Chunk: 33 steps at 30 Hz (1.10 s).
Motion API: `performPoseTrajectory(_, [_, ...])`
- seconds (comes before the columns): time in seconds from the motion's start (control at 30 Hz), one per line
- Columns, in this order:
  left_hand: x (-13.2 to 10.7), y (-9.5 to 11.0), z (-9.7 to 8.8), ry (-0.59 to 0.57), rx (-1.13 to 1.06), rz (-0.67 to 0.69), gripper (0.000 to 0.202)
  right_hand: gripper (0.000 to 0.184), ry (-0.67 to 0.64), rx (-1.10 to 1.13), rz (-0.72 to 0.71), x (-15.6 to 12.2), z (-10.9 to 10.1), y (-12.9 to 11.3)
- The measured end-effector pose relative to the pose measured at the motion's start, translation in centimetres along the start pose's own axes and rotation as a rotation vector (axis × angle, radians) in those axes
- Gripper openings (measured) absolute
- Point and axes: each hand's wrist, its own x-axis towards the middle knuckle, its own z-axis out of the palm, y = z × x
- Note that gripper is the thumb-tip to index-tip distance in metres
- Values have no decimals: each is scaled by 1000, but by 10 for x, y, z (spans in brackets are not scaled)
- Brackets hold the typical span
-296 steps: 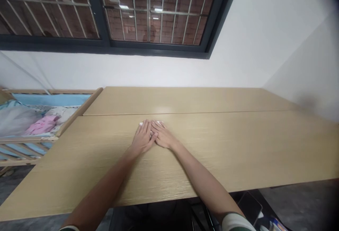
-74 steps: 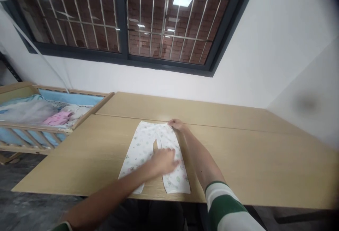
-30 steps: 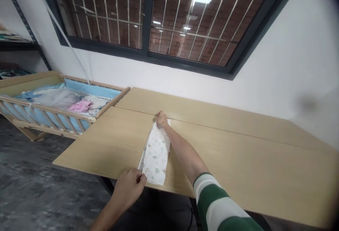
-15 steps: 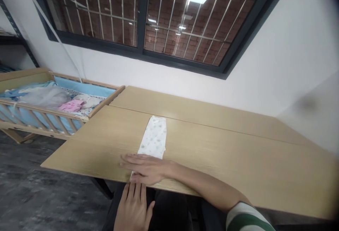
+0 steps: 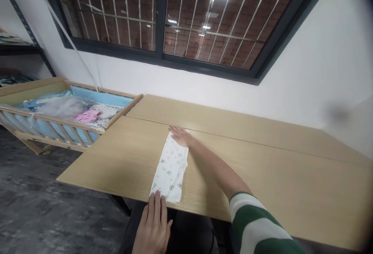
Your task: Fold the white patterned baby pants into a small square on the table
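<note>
A pair of white baby trousers [image 5: 170,166] with small printed figures lies folded lengthwise into a narrow strip on the wooden table [image 5: 262,160]. My right hand [image 5: 180,135] lies flat and open on the far end of the strip. My left hand [image 5: 154,227] is flat with fingers together, its fingertips touching the near end of the strip at the table's front edge. Neither hand grips anything.
A wooden baby cot [image 5: 64,120] with blue padding and several pink and white garments stands to the left of the table. A white wall and a barred window [image 5: 163,17] are behind. Dark shelving [image 5: 17,48] shows at the far left.
Half a second ago my right hand pressed the near end of the strip; it has slid along to the far end. My left hand has come up to the near end.
</note>
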Motion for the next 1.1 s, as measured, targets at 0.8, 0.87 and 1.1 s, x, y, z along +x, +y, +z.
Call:
performPoseTrajectory(0.8, [25,-72,-1,-114,-451,231,32,48,246,-35,-215,-261,68,-151])
performPoseTrajectory(0.87, [25,-66,-9,-90,-527,269,31,47,297,27,-190,-271,72,-154])
performPoseTrajectory(1.1, [60,-55,-44,-304,-964,-17,17,17,238,665,120,-280,11,-167])
